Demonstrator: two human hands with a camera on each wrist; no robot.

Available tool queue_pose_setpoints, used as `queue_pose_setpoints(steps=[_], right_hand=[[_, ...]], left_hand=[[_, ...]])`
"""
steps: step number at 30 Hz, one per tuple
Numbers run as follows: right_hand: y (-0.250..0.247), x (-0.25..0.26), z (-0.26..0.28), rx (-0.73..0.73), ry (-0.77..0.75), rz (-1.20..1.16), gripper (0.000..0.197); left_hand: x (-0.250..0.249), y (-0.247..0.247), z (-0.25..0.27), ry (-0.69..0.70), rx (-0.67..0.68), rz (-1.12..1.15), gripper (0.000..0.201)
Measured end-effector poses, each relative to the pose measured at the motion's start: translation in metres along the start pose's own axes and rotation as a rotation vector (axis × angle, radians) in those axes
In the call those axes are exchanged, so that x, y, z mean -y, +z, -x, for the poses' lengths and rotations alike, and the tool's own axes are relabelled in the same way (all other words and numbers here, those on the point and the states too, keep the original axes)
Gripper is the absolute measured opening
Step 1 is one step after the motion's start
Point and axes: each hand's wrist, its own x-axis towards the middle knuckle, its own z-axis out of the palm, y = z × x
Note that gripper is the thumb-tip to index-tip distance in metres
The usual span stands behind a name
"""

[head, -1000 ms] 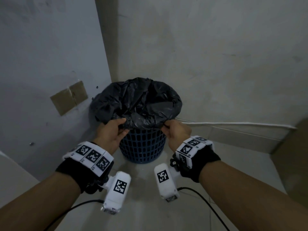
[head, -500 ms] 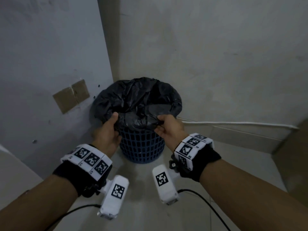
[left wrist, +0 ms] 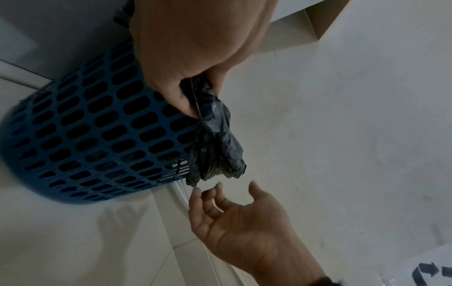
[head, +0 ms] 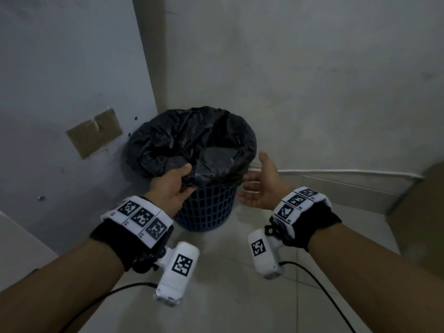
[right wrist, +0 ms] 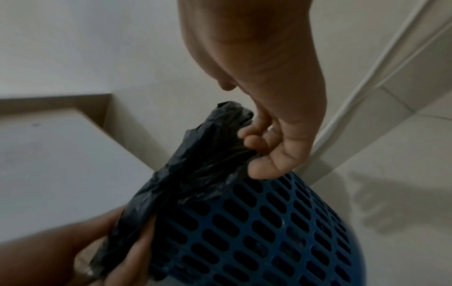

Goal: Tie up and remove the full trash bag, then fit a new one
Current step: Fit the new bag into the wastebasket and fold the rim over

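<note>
A black trash bag (head: 192, 145) lines a blue perforated bin (head: 206, 207) standing in the corner of the room. My left hand (head: 185, 179) grips a bunched fold of the bag's near rim, its thumb on top. In the left wrist view the pinched bag (left wrist: 215, 139) hangs from the left hand (left wrist: 176, 91) beside the bin (left wrist: 85, 135). My right hand (head: 254, 183) is open just right of the bin, palm turned toward it. Its fingertips (right wrist: 257, 147) lie close against the bag's edge (right wrist: 195, 164) without holding it.
Two brown cardboard patches (head: 95, 133) are stuck on the left wall. A white conduit (head: 336, 174) runs along the right wall's base. A brown box (head: 427, 212) stands at far right. Pale floor tiles (head: 228, 296) lie before the bin.
My right hand has let go of the bag's rim, opened and moved off to the right. My left hand keeps its grip and has shifted toward the middle of the near rim.
</note>
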Motion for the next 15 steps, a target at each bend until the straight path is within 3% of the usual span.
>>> queue_pose_setpoints(steps=[3, 8, 13, 15], right_hand=[[-0.001, 0.004, -0.001, -0.009, -0.021, -0.184, 0.070], [0.018, 0.014, 0.018, 0.124, -0.030, -0.230, 0.052], [0.031, 0.020, 0.013, 0.046, -0.029, -0.231, 0.027], [0.033, 0.023, -0.003, -0.051, -0.062, -0.245, 0.012]], left_hand=[[0.000, -0.002, -0.007, 0.031, -0.012, -0.017, 0.039], [0.000, -0.008, -0.018, 0.044, 0.007, -0.034, 0.042], [-0.001, -0.013, -0.026, 0.041, 0.010, -0.040, 0.044], [-0.001, -0.014, -0.028, 0.048, -0.002, -0.033, 0.047]])
